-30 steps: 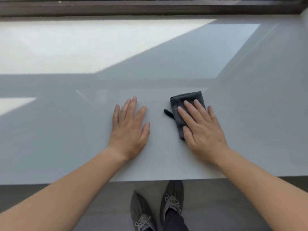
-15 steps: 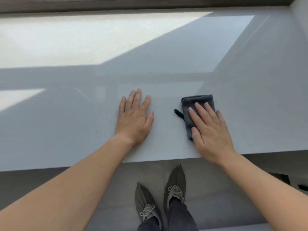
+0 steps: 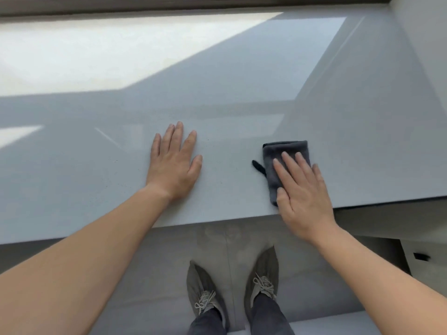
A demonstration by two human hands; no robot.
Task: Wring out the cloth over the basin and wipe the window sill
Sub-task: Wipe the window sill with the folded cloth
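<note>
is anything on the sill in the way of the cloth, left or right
Rightward, nothing visible: the window sill is bare beyond the grey cloth, which the right hand presses flat. Leftward, the left hand rests flat on the sill, apart from the cloth, and would likely block a stroke that way.

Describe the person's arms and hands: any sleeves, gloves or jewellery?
The left forearm and right forearm are bare to the frame edge; no sleeves show. The left hand and right hand wear no gloves, rings or watch.
</note>
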